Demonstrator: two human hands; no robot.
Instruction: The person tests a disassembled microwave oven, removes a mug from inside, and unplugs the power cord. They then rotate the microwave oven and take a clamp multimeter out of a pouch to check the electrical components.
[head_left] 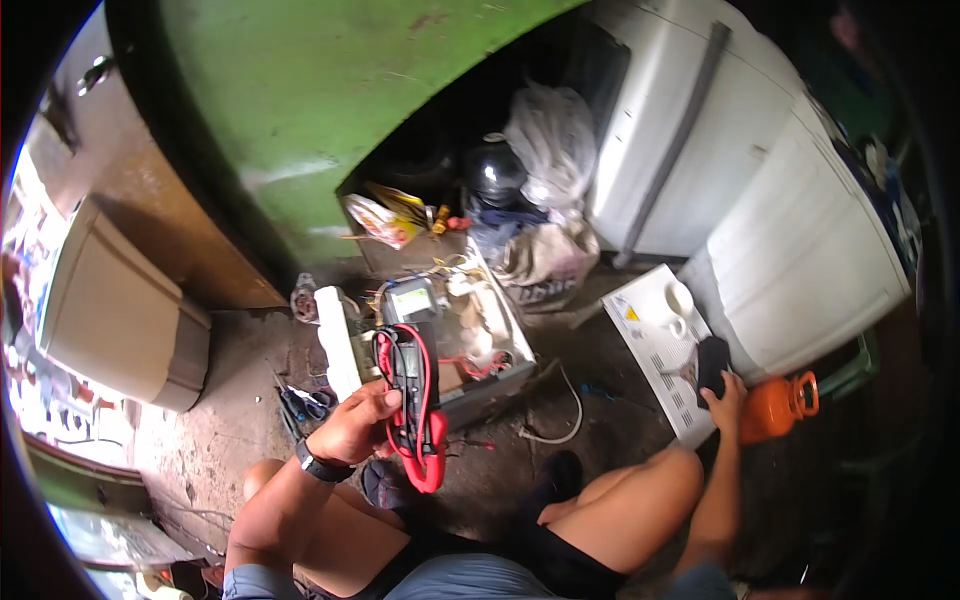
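My left hand (360, 422), with a dark watch on its wrist, grips a red and black clamp meter (425, 440) with red and black leads wound round it. Just behind the meter is an opened appliance box (510, 345) with wires and parts inside. Out to the right, my right hand (728, 400) holds a black object (712, 362), perhaps a pouch, above a white vented panel (655, 350). A white cup (678, 298) rests on that panel.
An orange gas cylinder (770, 410) stands beside my right hand. Pliers and other tools (300, 405) lie on the floor at left. Bags (550, 255) sit behind the box. White appliances (810, 240) stand at right, a beige bin (120, 300) at left.
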